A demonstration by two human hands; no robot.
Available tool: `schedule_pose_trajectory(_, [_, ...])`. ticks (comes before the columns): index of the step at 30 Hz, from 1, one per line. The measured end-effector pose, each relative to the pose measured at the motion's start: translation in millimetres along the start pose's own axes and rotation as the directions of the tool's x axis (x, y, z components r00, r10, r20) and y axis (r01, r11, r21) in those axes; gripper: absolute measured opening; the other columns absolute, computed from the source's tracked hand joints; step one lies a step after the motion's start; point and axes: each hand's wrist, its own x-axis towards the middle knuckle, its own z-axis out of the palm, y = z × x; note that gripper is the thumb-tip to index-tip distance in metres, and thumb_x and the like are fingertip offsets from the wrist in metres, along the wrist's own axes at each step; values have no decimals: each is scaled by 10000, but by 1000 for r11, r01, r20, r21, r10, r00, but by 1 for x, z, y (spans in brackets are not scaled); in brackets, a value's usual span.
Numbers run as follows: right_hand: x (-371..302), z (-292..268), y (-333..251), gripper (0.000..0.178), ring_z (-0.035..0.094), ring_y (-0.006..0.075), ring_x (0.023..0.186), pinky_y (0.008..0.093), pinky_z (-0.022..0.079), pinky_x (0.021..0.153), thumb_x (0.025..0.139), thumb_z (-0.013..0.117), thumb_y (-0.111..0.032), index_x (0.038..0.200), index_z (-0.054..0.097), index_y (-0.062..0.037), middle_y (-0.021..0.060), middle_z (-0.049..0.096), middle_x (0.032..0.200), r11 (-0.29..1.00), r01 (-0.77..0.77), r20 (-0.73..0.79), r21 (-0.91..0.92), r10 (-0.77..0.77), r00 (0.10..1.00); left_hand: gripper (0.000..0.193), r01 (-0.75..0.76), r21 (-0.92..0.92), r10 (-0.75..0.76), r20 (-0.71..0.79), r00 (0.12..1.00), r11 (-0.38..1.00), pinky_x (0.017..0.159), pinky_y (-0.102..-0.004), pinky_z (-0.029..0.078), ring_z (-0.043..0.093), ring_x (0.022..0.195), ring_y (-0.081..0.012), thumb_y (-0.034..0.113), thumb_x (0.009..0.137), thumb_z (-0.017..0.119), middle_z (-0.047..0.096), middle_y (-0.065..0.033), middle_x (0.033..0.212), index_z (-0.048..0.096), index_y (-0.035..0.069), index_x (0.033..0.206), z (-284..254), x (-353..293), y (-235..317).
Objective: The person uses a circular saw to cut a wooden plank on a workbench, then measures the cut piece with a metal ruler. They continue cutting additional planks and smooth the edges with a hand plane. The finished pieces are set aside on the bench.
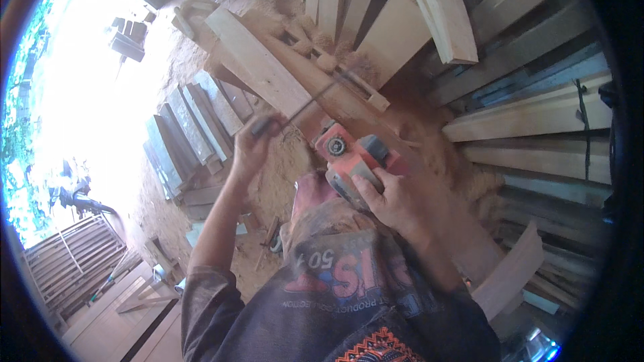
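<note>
My right hand (394,202) is closed around the grip of a red and grey electric hand planer (349,154), which I hold in front of my body, with its round dark knob facing up. My left hand (253,142) is closed on the dark handle of a long, thin, rod-like tool (305,105). Motion blurs the rod, so its exact kind cannot be made out. It slants away to the far right, over the near end of a pale plank (258,60). That plank lies on a longer reddish-brown board (335,94).
Sawdust covers the ground (268,188). Upright boards (329,0) and a curved timber (439,10) stand at the far side. Stacked planks (530,121) fill the right. Several short blocks (194,121) lie in a row at left, with a slatted wooden frame (74,261) beyond.
</note>
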Motion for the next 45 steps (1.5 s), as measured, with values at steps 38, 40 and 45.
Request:
schedule_pose_trajectory(38, [203,77,-137,598,764,502,890,550,581,789,1062,614,-516,1046,768,62,345,737,860,998,20,72,57,-24,997,85,331,89,-196,-654,731,939,752,-336,549,634,810,-147,142,1095,673,671,-27,901,673,61,1070,-111,0,-67])
schedule_pose_trajectory(40, [216,80,-145,599,765,497,896,544,582,794,1063,614,-514,1068,771,64,341,742,869,998,14,86,65,-19,996,146,430,-12,-383,-475,792,903,816,-395,576,695,869,-204,178,1046,741,715,-74,915,690,44,1078,-73,-1,-77])
schedule_pose_trajectory(45, [251,90,-165,594,704,381,862,479,555,763,1081,583,-505,1060,769,59,240,706,840,999,50,67,9,-51,996,419,479,-40,-476,67,877,877,866,-400,587,756,955,-246,353,964,847,787,-163,1029,686,11,1145,-2,21,-65])
